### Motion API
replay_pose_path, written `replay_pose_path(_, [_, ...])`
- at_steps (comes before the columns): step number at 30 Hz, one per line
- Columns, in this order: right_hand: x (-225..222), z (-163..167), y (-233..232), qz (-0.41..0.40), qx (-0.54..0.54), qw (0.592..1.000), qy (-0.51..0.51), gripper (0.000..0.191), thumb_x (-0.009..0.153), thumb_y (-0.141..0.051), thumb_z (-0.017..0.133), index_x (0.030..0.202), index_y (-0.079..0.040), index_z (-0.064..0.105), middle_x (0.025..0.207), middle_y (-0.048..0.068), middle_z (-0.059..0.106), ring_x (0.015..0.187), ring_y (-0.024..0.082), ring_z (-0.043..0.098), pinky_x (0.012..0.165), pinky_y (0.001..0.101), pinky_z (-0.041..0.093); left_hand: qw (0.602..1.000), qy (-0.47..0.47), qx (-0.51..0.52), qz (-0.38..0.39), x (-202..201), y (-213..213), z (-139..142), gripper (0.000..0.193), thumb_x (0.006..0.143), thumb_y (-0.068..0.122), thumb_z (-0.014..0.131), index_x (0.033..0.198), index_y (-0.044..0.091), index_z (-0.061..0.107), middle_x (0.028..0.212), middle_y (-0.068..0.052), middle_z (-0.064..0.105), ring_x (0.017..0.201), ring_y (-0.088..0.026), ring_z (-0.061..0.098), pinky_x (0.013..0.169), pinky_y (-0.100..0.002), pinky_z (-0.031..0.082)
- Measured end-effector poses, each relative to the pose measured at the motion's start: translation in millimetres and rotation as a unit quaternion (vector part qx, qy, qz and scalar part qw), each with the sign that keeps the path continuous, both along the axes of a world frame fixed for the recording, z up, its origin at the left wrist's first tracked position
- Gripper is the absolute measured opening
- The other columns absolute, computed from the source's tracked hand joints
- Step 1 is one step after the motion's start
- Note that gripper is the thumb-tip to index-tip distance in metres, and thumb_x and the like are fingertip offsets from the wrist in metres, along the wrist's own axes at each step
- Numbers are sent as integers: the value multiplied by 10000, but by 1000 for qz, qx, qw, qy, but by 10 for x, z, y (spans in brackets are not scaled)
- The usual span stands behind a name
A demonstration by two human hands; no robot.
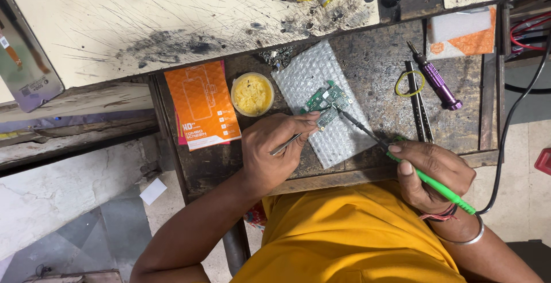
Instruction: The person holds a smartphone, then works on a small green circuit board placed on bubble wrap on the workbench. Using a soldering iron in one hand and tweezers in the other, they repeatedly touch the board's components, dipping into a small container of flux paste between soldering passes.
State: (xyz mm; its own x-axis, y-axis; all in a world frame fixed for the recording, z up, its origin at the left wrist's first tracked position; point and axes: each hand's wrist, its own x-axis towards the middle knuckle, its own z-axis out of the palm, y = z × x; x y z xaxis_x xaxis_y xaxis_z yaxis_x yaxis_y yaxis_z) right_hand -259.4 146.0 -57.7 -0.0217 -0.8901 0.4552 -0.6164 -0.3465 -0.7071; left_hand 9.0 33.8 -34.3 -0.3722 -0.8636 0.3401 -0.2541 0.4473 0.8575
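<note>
We look down at a worn wooden bench. In the middle lies a sheet of bubble wrap, and on it sits a small green circuit board.

Our left hand is closed around thin metal tweezers; the fingertips reach the lower edge of the board, and the tweezer tips are hidden there, so we cannot tell if they pinch anything. Our right hand is wrapped firmly around a soldering iron with a green handle. Its dark shaft goes up and to the left, and the tip is at the board, just beside the left fingers. A black cable leaves the handle behind the wrist.

Left of the bubble wrap stands a small round tin of yellow paste, and beside it lies an orange flat package. To the right we see a yellow rubber band, a second pair of dark tweezers and a purple screwdriver.
</note>
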Motion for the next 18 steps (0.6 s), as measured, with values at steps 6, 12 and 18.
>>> replay_pose_path(6, [-11, -10, -3, 6, -6, 1000, -9, 144, 1050, -115, 642, 1031, 13, 707, 954, 142, 740, 833, 238, 765, 750, 290, 608, 1000, -3, -8, -2, 4, -3, 5, 170, 867, -85, 779, 967, 31, 707, 1068, -113, 778, 1028, -223, 787, 897, -330, 653])
replay_pose_path(12, [-7, -6, -10, 4, -12, 1000, -10, 148, 1043, -113, 643, 1033, 19, 709, 951, 149, 738, 830, 242, 765, 747, 291, 608, 1000, -1, -3, -1, 11, -1, -3, 172, 867, -91, 772, 968, 33, 709, 1067, -115, 780, 1028, -223, 790, 897, -331, 660])
replay_pose_path(18, [-8, 14, -5, 6, -5, 1000, -7, 139, 1044, -103, 640, 1035, 18, 708, 958, 150, 739, 840, 246, 767, 755, 293, 608, 1000, 0, -6, 1, 8, 2, -8, 171, 866, -87, 776, 974, 30, 713, 1066, -118, 779, 1023, -224, 790, 891, -331, 659])
